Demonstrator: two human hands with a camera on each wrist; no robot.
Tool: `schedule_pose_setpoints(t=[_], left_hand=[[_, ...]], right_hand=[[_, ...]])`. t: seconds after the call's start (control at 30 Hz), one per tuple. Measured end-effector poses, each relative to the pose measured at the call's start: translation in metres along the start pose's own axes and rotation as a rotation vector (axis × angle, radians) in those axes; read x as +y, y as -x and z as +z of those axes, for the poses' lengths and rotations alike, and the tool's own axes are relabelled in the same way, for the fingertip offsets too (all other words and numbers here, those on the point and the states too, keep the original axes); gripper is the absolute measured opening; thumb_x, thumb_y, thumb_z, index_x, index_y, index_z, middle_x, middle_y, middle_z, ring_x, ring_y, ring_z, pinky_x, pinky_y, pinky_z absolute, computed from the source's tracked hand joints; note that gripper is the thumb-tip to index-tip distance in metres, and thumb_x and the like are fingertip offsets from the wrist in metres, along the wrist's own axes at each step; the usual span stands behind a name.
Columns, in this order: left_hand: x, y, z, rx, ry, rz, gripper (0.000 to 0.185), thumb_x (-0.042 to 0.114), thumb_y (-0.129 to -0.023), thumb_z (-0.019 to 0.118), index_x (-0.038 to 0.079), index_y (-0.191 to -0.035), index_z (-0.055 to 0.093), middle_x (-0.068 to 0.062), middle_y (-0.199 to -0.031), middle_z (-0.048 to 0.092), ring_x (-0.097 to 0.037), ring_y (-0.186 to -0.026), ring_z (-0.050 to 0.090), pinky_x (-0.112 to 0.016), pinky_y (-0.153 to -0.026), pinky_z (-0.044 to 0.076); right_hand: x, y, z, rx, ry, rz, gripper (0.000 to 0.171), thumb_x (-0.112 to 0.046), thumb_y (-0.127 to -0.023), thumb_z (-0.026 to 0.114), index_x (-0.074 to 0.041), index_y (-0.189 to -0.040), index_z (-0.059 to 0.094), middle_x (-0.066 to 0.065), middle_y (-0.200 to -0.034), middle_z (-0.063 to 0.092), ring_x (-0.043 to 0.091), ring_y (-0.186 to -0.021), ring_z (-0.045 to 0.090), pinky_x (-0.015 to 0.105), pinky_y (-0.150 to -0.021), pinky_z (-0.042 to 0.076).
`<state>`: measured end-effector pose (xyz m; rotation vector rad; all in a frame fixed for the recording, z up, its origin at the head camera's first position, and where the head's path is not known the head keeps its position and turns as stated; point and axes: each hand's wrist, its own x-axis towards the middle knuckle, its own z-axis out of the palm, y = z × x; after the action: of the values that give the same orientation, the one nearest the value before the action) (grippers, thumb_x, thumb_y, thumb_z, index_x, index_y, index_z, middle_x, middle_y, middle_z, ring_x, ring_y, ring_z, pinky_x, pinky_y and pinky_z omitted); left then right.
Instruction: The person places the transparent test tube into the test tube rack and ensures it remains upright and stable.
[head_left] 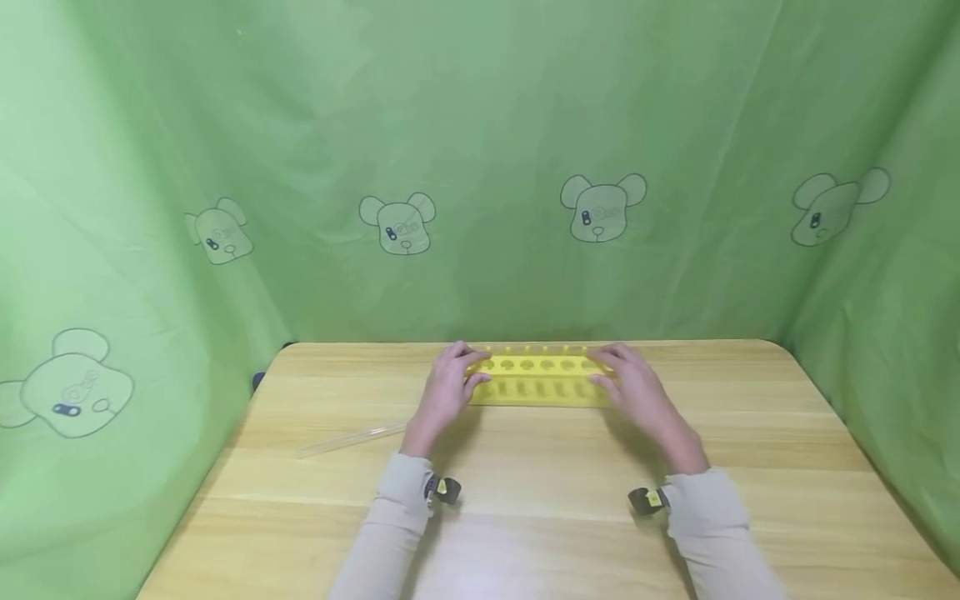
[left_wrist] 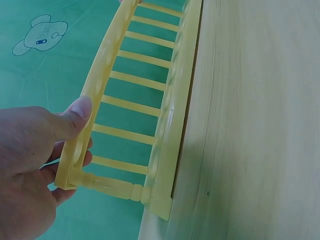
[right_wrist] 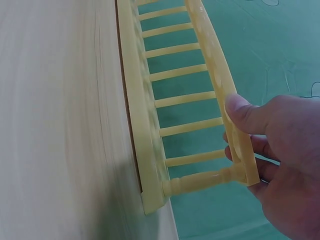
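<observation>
A yellow plastic test tube rack (head_left: 537, 364), with a row of round holes along its top and a line of pegs behind, stands upright near the table's far edge. My left hand (head_left: 447, 385) grips the left end of its top bar, thumb on the near side and fingers behind. The right hand (head_left: 634, 387) holds the opposite end the same way. Both wrist views show the thumbs pressed on the top bar (left_wrist: 102, 65), above the thick end post (right_wrist: 202, 181). On the table to the left lies a clear tube (head_left: 352, 438), its right end hidden behind my left wrist.
The rack rests on a light wood-grain table (head_left: 525, 533). Green curtains (head_left: 495, 108) printed with cartoon heads hang behind it and on both sides. Dark wrist camera mounts (head_left: 444, 490) jut inward from both sleeves.
</observation>
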<state>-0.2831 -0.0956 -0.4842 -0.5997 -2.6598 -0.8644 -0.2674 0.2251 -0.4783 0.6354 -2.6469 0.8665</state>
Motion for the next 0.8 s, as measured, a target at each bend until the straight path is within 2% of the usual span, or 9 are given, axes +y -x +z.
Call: schedule_pose_setpoints(t=[0.1, 0.33, 0.53, 0.8], left_hand=[[-0.002, 0.001, -0.001, -0.002, 0.005, -0.001, 0.042, 0.021, -0.09, 0.077, 0.01, -0.13, 0.07, -0.004, -0.112, 0.063, -0.022, -0.104, 0.058, -0.044, -0.103, 0.047], [-0.007, 0.004, -0.003, 0.037, 0.036, 0.026, 0.041, 0.016, -0.089, 0.079, 0.005, -0.127, 0.07, -0.008, -0.111, 0.064, -0.025, -0.1, 0.06, -0.041, -0.093, 0.053], [-0.011, 0.007, -0.006, 0.042, 0.035, 0.019, 0.04, 0.016, -0.088, 0.079, 0.006, -0.126, 0.071, -0.008, -0.111, 0.065, -0.026, -0.103, 0.061, -0.044, -0.097, 0.052], [-0.013, 0.007, -0.008, 0.043, 0.03, 0.022, 0.041, 0.018, -0.088, 0.079, 0.006, -0.127, 0.071, -0.007, -0.111, 0.065, -0.025, -0.103, 0.061, -0.042, -0.097, 0.053]], right_hand=[[-0.001, 0.0, 0.003, 0.006, -0.001, 0.014, 0.044, -0.007, -0.096, 0.071, 0.005, -0.136, 0.06, 0.024, -0.131, 0.059, 0.043, -0.12, 0.055, 0.062, -0.104, 0.047], [-0.006, -0.002, 0.007, 0.007, -0.025, 0.023, 0.043, -0.007, -0.096, 0.071, 0.004, -0.136, 0.06, 0.025, -0.131, 0.058, 0.044, -0.121, 0.055, 0.062, -0.106, 0.046], [-0.01, -0.004, 0.01, -0.01, -0.03, 0.035, 0.043, -0.007, -0.096, 0.071, 0.004, -0.136, 0.06, 0.023, -0.131, 0.059, 0.042, -0.119, 0.056, 0.059, -0.104, 0.048], [-0.012, -0.004, 0.011, 0.003, -0.038, 0.034, 0.042, -0.005, -0.095, 0.071, 0.004, -0.135, 0.061, 0.023, -0.131, 0.059, 0.042, -0.12, 0.056, 0.06, -0.105, 0.047]])
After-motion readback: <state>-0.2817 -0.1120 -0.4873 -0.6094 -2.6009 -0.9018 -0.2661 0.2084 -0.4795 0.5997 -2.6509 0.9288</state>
